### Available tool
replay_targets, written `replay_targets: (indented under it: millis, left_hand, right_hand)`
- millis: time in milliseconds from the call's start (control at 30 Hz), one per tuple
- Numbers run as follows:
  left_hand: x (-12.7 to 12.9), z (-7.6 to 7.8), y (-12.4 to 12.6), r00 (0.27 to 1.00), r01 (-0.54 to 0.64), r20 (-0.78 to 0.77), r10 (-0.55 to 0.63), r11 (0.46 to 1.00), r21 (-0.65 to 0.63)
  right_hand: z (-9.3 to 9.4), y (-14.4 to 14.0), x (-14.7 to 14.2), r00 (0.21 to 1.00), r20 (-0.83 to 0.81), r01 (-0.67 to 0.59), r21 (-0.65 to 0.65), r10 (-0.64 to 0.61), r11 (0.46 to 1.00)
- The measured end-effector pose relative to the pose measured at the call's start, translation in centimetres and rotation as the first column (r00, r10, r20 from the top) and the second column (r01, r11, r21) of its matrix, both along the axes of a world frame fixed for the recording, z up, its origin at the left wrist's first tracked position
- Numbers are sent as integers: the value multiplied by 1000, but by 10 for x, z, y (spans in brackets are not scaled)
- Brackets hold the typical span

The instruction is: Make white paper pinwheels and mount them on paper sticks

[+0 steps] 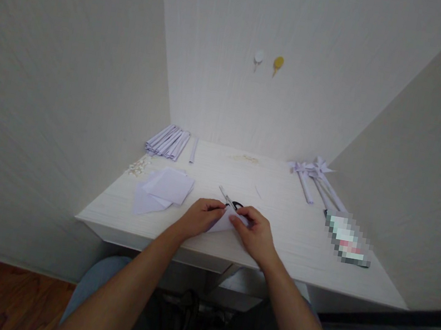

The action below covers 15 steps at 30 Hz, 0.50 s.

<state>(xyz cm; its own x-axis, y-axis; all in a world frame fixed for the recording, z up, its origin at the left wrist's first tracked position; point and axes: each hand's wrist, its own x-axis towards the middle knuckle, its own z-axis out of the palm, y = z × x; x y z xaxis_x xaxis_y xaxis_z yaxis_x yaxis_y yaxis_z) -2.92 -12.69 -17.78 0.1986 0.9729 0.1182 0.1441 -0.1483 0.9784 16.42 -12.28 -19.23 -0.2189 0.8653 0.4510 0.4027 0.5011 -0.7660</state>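
Note:
A piece of white paper (221,223), folded to a pointed shape, is held over the front of the desk. My left hand (202,217) pinches its left side between thumb and fingers. On its right side my right hand (255,231) grips it with the thumb on top. Just beyond the paper lies a pair of scissors (225,194) with black handles, partly hidden by the paper and my fingers. To the left, several loose square paper sheets (170,185) overlap on the desk.
Rolled paper tubes (168,141) are stacked at the back left, with a single tube (193,150) beside them. Small pale bits (138,165) lie by the left wall. Paper pinwheel-like shapes on sticks (306,182) rest at right, near a blurred phone-like object (346,239). Two hooks (278,63) hang on the wall.

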Motion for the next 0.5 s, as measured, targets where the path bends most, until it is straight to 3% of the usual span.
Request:
replay_targets:
  millis: [500]
  left_hand:
    - [0, 7, -4, 991, -18, -133, 23, 999, 41]
  right_hand:
    - [3, -3, -2, 999, -27, -41, -89, 39, 995]
